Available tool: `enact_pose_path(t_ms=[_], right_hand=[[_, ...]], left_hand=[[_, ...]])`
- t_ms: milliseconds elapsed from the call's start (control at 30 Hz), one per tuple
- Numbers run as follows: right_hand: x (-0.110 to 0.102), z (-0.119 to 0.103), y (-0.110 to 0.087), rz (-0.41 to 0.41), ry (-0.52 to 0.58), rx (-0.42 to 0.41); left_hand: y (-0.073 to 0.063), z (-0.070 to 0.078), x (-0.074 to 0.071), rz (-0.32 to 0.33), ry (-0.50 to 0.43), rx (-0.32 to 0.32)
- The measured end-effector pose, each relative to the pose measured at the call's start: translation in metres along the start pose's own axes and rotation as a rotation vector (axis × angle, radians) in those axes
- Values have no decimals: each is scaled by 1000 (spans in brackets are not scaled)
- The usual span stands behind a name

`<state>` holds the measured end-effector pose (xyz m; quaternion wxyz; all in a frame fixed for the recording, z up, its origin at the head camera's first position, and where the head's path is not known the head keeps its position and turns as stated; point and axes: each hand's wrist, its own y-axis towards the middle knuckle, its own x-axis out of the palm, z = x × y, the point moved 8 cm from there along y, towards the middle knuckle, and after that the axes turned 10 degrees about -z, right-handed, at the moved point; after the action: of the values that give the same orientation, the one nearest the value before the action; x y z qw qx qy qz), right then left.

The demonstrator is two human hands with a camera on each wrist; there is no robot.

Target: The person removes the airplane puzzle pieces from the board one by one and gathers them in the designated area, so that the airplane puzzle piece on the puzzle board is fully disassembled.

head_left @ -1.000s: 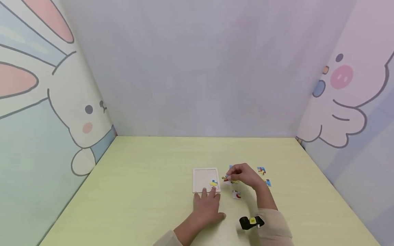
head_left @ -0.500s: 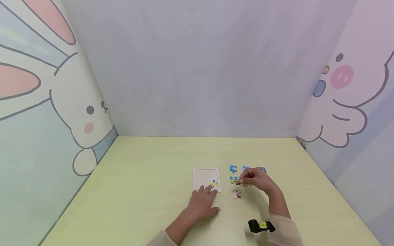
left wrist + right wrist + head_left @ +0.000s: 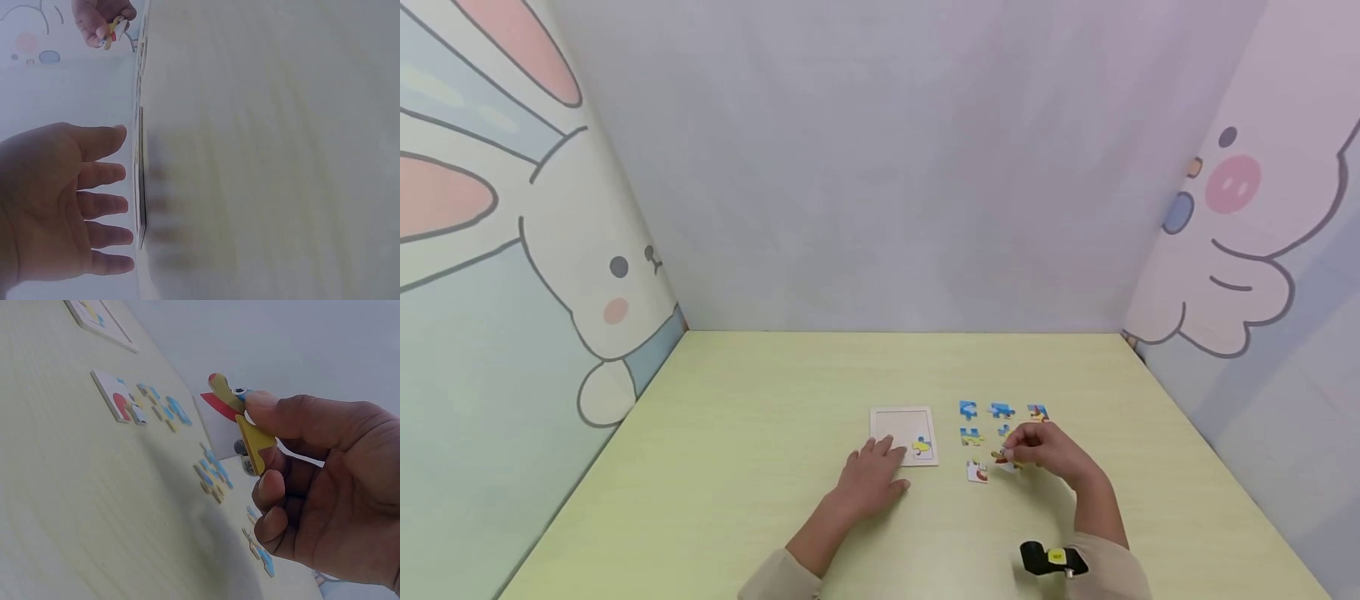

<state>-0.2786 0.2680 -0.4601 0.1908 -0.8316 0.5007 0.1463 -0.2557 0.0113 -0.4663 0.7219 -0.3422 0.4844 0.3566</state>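
Observation:
In the head view my left hand (image 3: 868, 483) lies with straight, spread fingers over the lower left corner of a white-rimmed puzzle tray (image 3: 891, 423). One yellow and blue puzzle piece (image 3: 921, 447) sits in the tray's lower right corner. My right hand (image 3: 1051, 454) pinches another puzzle piece (image 3: 228, 406) between thumb and fingers, above the table. Red, yellow and white show on this piece, with an eye printed on it; the fingers hide part of it. From the left wrist, the tray appears edge-on beside my left fingertips (image 3: 115, 172).
Several loose puzzle pieces lie in rough rows right of the tray, among them a blue one (image 3: 967, 410), a blue and yellow one (image 3: 972, 437) and a white and red one (image 3: 977, 472). The pale yellow table (image 3: 760, 400) meets a wall (image 3: 880, 208) behind.
My right hand has moved right, away from the tray, still pinching the puzzle piece, and uncovers loose pieces. My left hand has slid left along the tray's lower edge.

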Motion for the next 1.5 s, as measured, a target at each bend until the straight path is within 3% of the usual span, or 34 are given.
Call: enact_pose_path(t_ms=[333, 533, 767, 1033, 1267, 1500], right_hand=[[-5, 11, -10, -36, -6, 54], [-3, 16, -10, -65, -41, 18], [-1, 24, -5, -57, -71, 33], [1, 26, -3, -13, -100, 78], [4, 19, -5, 2, -98, 75], [4, 22, -5, 26, -95, 94]], left_hand=[[12, -24, -7, 9, -62, -74], [17, -35, -10, 17, -64, -101], [17, -40, -14, 30, -96, -113], [22, -49, -6, -4, -93, -112], [21, -46, -9, -9, -100, -98], [21, -46, -3, -37, -90, -112]])
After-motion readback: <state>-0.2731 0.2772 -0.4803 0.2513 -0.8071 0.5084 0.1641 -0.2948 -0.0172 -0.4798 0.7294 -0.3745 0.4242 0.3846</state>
